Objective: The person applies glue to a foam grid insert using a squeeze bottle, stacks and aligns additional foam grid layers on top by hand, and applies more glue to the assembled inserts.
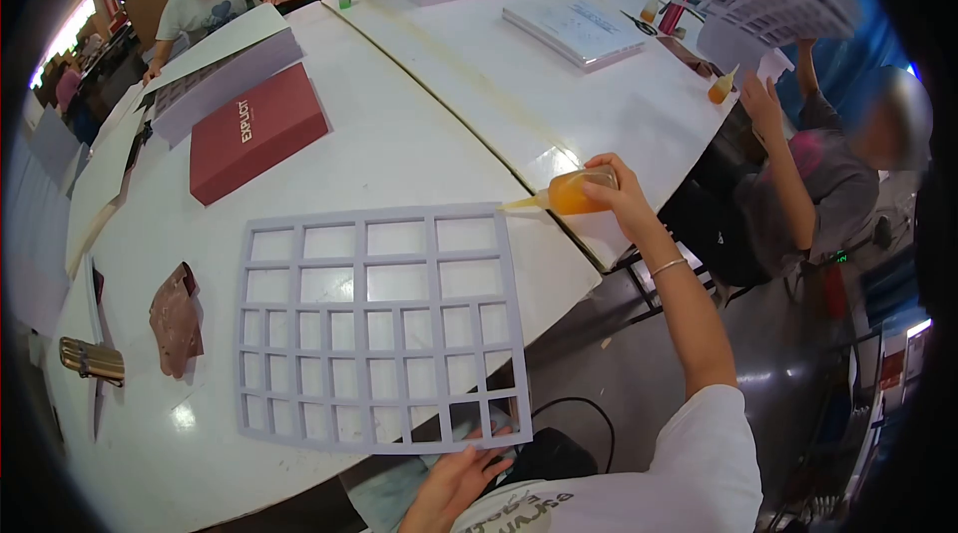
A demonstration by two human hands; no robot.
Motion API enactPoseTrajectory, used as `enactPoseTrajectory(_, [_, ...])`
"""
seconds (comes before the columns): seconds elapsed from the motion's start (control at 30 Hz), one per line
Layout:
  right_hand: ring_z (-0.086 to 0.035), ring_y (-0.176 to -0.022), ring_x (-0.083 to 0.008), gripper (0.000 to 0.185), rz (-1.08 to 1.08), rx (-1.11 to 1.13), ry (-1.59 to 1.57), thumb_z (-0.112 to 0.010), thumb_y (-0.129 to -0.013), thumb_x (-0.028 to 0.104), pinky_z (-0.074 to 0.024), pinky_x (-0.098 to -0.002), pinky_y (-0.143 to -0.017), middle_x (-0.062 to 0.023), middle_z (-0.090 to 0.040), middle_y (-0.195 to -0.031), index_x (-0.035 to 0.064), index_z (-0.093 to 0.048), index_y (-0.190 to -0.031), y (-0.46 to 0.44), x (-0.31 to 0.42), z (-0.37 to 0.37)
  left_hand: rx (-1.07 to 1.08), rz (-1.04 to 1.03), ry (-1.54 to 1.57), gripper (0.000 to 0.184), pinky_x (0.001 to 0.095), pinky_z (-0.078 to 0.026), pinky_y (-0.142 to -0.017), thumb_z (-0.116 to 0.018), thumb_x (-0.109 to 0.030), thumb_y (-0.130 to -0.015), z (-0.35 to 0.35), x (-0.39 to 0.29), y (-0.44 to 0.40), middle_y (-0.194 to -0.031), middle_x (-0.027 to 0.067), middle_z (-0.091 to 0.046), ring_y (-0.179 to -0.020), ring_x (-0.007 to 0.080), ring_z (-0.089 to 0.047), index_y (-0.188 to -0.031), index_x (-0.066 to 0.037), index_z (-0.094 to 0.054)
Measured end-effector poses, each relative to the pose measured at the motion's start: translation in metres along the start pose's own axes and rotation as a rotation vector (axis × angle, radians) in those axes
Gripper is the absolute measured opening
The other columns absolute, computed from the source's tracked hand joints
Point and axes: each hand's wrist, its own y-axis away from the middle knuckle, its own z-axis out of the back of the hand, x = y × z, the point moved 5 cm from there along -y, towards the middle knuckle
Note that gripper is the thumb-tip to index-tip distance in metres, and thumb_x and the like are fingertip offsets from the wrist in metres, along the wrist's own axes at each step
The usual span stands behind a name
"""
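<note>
Squeeze bottle point(577, 192) with amber liquid lies almost level in the person's right hand point(617, 197), above the right side of the white table point(399, 169). Its long axis runs across the view; the narrow nozzle points to the left and slightly down, and its tip is at the far right corner of a pale grid frame point(434, 282). Whether the tip touches this corner, one cannot tell. The right fingers and thumb are closed around the bottle's body.

The grid frame lies flat, its far edge running across the view and its near right corner reaching past the table edge. Its sides look nearly equal, so its long axis is not certain. The left hand point(459, 478) is at the near edge, with fingers seen through the openings; it is not possible to tell if it grips the frame or only supports it.

On the dark red box point(284, 129), "EXPLICIT" is readable in pale letters, running upward along the cover. The white flat box point(574, 32) carries blue print, too small to read. Lettering on the person's white shirt point(699, 443) is only partly visible and not surely readable. Left of the frame lie a brownish pouch point(178, 323) and a gold-coloured case point(92, 360).
</note>
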Motion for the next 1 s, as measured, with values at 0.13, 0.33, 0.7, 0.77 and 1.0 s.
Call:
enactPoseTrajectory(0.13, [-0.058,-0.091,-0.0141,0.038,-0.037,0.029,0.028,-0.074,-0.078,0.017,-0.0487,-0.0289,-0.081,-0.0055,-0.059,-0.098,0.0063,-0.054,-0.108,0.005,-0.002,0.001,0.027,0.008,0.045,0.057,0.0517,-0.029,-0.11,-0.062,-0.026,-0.091,0.004,0.007,-0.005,-0.145,0.0194,-0.039,-0.138,0.0316,-0.032,-0.138,-0.001,-0.042])
enactPoseTrajectory(0.33, [-0.056,-0.092,-0.0122,0.035,-0.06,0.145,0.014,-0.074,-0.078,0.016,-0.0457,-0.0259,-0.082,-0.0037,-0.058,-0.097,0.0069,-0.055,-0.105,0.058,-0.003,0.001,0.043,0.05,0.055,0.066,0.053,-0.025,-0.114,-0.062,-0.03,-0.09,0.001,0.016,-0.014,-0.143,0.0191,-0.041,-0.138,0.0306,-0.031,-0.14,0.003,-0.036])
enactPoseTrajectory(0.7, [-0.054,-0.094,-0.013,0.037,-0.167,0.298,0.045,-0.077,-0.074,0.018,-0.0439,-0.0273,-0.084,-0.0031,-0.055,-0.097,0.0081,-0.054,-0.101,0.194,-0.006,-0.012,0.119,0.086,0.13,0.049,0.0498,-0.031,-0.109,-0.053,-0.023,-0.096,-0.003,0.019,-0.016,-0.136,0.0085,-0.05,-0.129,0.0233,-0.043,-0.139,-0.002,-0.042])
enactPoseTrajectory(0.77, [-0.055,-0.095,-0.0144,0.039,-0.173,0.334,0.052,-0.078,-0.073,0.018,-0.0438,-0.0276,-0.084,-0.0051,-0.054,-0.099,0.0073,-0.054,-0.101,0.211,-0.004,-0.016,0.114,0.085,0.138,0.049,0.0496,-0.032,-0.109,-0.054,-0.023,-0.096,-0.004,0.02,-0.015,-0.137,0.0084,-0.049,-0.128,0.0234,-0.044,-0.139,-0.003,-0.042])
enactPoseTrajectory(1.0, [-0.058,-0.105,-0.027,0.049,-0.263,0.101,-0.773,-0.076,-0.073,0.018,-0.0497,-0.0395,-0.09,-0.0118,-0.055,-0.112,0.0073,-0.052,-0.115,0.229,-0.026,-0.012,0.025,-0.022,-0.134,0.056,0.0442,-0.04,-0.104,-0.061,-0.014,-0.092,0.015,0.017,-0.01,-0.142,0.0119,-0.044,-0.132,0.0238,-0.042,-0.141,-0.002,-0.038])
